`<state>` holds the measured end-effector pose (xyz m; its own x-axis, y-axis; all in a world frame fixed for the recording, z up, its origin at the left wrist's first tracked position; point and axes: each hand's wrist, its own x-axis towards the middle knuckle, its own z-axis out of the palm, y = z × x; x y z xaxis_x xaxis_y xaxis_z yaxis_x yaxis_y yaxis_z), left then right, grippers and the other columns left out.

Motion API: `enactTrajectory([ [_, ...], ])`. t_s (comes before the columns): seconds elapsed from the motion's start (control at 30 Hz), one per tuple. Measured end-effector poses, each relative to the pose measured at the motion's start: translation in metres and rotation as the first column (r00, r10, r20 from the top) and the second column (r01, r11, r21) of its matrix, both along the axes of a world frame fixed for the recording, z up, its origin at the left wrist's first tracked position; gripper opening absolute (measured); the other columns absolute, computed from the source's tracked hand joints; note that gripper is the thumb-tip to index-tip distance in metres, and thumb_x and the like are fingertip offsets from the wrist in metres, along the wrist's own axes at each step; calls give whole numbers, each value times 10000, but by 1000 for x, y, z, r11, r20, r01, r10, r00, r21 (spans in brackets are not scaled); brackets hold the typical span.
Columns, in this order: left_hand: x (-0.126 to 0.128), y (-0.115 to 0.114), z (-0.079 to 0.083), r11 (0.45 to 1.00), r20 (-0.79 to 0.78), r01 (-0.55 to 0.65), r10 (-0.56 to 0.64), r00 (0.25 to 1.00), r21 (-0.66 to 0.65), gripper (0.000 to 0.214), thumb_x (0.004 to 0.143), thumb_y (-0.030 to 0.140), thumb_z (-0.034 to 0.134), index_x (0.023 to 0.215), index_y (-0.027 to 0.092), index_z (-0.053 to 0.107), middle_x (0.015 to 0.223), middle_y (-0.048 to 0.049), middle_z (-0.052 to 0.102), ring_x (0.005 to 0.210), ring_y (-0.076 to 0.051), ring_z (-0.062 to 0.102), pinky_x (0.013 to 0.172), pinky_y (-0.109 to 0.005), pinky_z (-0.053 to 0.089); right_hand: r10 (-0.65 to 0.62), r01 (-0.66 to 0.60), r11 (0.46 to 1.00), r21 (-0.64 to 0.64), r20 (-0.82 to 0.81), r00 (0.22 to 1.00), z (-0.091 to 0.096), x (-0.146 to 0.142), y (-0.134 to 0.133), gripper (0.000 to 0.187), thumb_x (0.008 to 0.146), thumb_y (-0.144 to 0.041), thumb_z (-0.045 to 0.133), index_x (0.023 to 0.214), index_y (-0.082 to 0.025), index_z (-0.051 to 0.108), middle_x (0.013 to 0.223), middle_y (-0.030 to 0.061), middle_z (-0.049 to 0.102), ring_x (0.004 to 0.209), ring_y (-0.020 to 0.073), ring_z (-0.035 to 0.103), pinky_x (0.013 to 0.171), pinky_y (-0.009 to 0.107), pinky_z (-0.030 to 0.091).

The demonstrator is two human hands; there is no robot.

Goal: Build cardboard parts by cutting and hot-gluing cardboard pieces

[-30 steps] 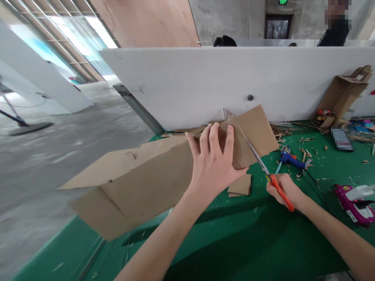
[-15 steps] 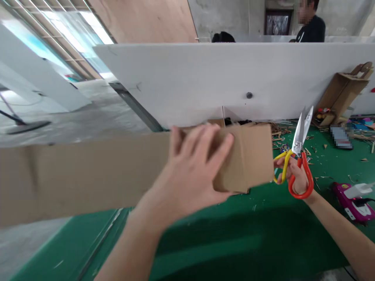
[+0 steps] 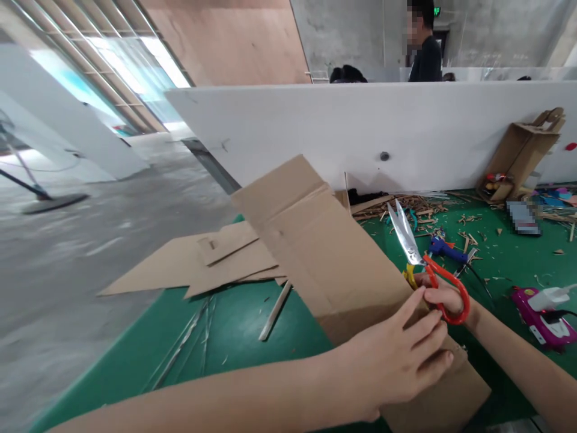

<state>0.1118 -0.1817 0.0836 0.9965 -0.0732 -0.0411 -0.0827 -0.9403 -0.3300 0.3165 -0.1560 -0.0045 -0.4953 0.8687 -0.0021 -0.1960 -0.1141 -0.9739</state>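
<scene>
Left arm: the forearm enters at the lower left and runs nearly level along the bottom of the view. The left hand (image 3: 399,355) lies palm down over the lower part of a creased cardboard sheet (image 3: 333,246), back of the hand uppermost and fingers directed to the right. These fingers are apart and slightly bent; whether they clamp the sheet cannot be told, as the palm side is hidden. The index fingertip is close against the right hand's fingers.

Right arm: the forearm rises from the lower right towards the centre. The right hand (image 3: 448,299) is closed about the handles of the scissors (image 3: 409,243), one red-orange, one yellow. The blades are slightly parted and point up and to the left, near the sheet's right edge.

The sheet slants from upper left to lower right, with a fold line across its upper end. Contact with the green table (image 3: 311,334) cannot be confirmed.

To the left lie flat cardboard pieces (image 3: 225,258); a narrow strip (image 3: 274,313) is near them. To the right are a blue glue gun (image 3: 446,248) and a magenta power socket (image 3: 541,316). Cardboard scraps (image 3: 421,209) lie near the white partition (image 3: 288,132).
</scene>
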Motion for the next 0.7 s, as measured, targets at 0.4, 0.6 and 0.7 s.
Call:
enactTrajectory([
  [0.4, 7, 0, -27, 979, -15, 203, -203, 979, 28, 764, 717, 350, 660, 1453, 232, 490, 1535, -104, 443, 1500, -239, 267, 1206, -498, 254, -117, 117, 993, 6, 121, 986, -24, 0, 7, 547, 711, -700, 610, 962, -216, 664, 692, 53, 643, 631, 230, 637, 565, 339, 519],
  [0.6, -5, 9, -9, 955, 108, 284, -293, 950, 88, 605, 865, 532, 556, 1437, 340, 502, 1572, 42, 399, 1515, -204, 222, 1158, -431, 373, -238, 238, 971, 19, 167, 957, -25, 17, 20, 324, 719, -508, 653, 889, -232, 667, 737, 48, 679, 717, 271, 671, 665, 404, 557],
  [0.7, -28, 38, -4, 992, 389, 113, -128, 912, 61, 433, 939, 532, 449, 1269, 321, 633, 1416, -6, 587, 1414, -222, 411, 1153, -433, 381, -380, 385, 922, -38, 100, 919, -31, 28, 31, 278, 713, -452, 629, 874, -227, 656, 767, 58, 702, 750, 282, 688, 668, 407, 561],
])
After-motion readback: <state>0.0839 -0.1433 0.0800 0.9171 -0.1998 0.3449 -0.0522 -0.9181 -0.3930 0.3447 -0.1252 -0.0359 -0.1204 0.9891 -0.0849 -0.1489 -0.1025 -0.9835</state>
